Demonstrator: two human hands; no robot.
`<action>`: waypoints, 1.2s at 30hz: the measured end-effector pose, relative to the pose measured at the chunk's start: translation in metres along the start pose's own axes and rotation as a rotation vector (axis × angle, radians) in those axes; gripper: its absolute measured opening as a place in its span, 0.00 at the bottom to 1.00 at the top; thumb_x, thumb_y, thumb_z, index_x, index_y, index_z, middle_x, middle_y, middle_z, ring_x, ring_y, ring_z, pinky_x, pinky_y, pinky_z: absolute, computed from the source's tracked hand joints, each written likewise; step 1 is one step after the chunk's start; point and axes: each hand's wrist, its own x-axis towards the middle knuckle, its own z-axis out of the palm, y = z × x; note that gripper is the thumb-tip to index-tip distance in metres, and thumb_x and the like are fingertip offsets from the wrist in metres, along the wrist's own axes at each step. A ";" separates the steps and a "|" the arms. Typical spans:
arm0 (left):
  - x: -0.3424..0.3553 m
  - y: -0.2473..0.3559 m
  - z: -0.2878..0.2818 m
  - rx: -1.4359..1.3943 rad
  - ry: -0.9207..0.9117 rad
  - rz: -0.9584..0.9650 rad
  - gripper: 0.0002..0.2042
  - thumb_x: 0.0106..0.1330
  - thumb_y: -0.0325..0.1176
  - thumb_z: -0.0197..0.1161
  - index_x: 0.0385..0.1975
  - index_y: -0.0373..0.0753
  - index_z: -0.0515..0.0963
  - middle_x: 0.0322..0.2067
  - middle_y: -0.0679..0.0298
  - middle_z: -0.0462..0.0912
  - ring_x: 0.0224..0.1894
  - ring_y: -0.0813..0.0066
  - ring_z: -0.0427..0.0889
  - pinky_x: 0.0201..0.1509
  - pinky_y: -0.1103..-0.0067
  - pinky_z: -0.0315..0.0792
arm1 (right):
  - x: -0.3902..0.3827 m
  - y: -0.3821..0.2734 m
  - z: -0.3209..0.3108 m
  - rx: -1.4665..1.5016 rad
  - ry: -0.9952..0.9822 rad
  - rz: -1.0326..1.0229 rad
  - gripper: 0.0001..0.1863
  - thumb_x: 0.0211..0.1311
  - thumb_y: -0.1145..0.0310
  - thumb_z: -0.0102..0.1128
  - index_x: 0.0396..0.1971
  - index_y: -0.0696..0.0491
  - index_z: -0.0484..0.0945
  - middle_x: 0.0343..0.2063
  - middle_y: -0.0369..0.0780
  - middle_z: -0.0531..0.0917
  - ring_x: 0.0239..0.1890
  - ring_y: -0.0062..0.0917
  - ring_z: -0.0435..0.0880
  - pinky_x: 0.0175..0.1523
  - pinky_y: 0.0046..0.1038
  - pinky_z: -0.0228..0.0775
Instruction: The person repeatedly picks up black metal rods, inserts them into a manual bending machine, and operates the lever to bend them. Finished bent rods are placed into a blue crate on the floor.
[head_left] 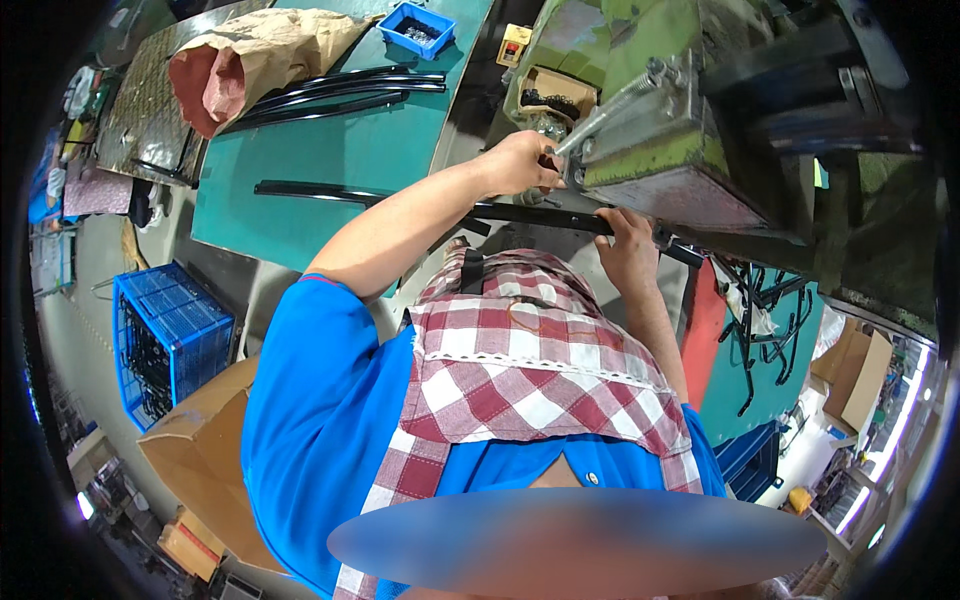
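A long black metal bar (pixel 545 215) runs crosswise in front of my body, over the edge of the green table and beneath the machine. My right hand (pixel 632 250) is closed around it near its right end. Above the bar, my left hand (pixel 518 163) has its fingers curled together beside the lower end of a silver metal rod (pixel 610 110) on the machine. Whatever those fingers pinch is hidden. The heavy green machine (pixel 660 165), with worn paint, stands directly ahead of both hands.
On the green table (pixel 250 220) lie more black bars (pixel 340 98), a brown paper sack (pixel 265 55) and a blue bin of small parts (pixel 418 30). Bent black rods (pixel 765 320) rest at right. A blue crate (pixel 175 335) and a cardboard box (pixel 205 440) stand at left.
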 end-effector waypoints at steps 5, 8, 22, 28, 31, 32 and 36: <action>0.006 -0.021 0.003 -0.257 0.030 -0.152 0.09 0.54 0.31 0.72 0.25 0.32 0.80 0.19 0.62 0.79 0.25 0.76 0.76 0.32 0.76 0.70 | 0.007 0.009 0.006 0.021 0.020 -0.100 0.22 0.51 0.67 0.63 0.49 0.42 0.73 0.39 0.38 0.83 0.42 0.36 0.82 0.53 0.37 0.68; 0.011 -0.037 -0.006 0.062 -0.012 -0.119 0.12 0.52 0.35 0.73 0.21 0.34 0.79 0.19 0.63 0.79 0.24 0.75 0.75 0.32 0.74 0.68 | 0.020 -0.006 -0.005 0.094 -0.038 -0.031 0.20 0.49 0.69 0.63 0.46 0.45 0.77 0.31 0.39 0.84 0.38 0.36 0.83 0.45 0.35 0.72; -0.024 0.008 0.000 0.491 -0.066 -0.040 0.16 0.64 0.46 0.60 0.41 0.38 0.79 0.33 0.47 0.81 0.40 0.47 0.79 0.42 0.63 0.73 | 0.053 -0.031 0.005 -0.056 0.040 -0.254 0.23 0.50 0.65 0.64 0.49 0.48 0.76 0.46 0.47 0.79 0.50 0.46 0.75 0.55 0.43 0.65; -0.015 0.049 -0.014 0.601 -0.194 -0.172 0.17 0.59 0.42 0.61 0.36 0.32 0.80 0.36 0.43 0.81 0.43 0.47 0.79 0.46 0.62 0.73 | 0.060 -0.026 0.017 -0.014 -0.006 -0.100 0.18 0.51 0.63 0.63 0.43 0.51 0.78 0.42 0.47 0.80 0.47 0.46 0.76 0.50 0.43 0.67; -0.010 0.049 -0.009 0.657 -0.305 -0.131 0.19 0.66 0.47 0.51 0.47 0.41 0.77 0.36 0.48 0.82 0.45 0.49 0.79 0.49 0.63 0.71 | 0.057 -0.013 0.018 0.010 0.135 -0.289 0.13 0.50 0.65 0.63 0.37 0.51 0.79 0.37 0.44 0.81 0.40 0.45 0.78 0.43 0.42 0.70; -0.011 0.052 -0.009 0.666 -0.312 -0.159 0.19 0.66 0.47 0.51 0.48 0.42 0.76 0.37 0.47 0.81 0.45 0.48 0.78 0.49 0.62 0.70 | 0.056 -0.009 0.020 0.014 0.190 -0.364 0.11 0.50 0.65 0.63 0.35 0.51 0.80 0.35 0.43 0.81 0.38 0.44 0.79 0.41 0.42 0.70; -0.008 0.045 -0.005 0.730 -0.356 -0.063 0.19 0.67 0.48 0.50 0.48 0.43 0.76 0.37 0.47 0.81 0.44 0.48 0.79 0.48 0.60 0.70 | 0.044 -0.028 0.000 0.053 0.084 -0.222 0.11 0.51 0.62 0.64 0.35 0.48 0.81 0.34 0.42 0.82 0.37 0.43 0.80 0.40 0.41 0.71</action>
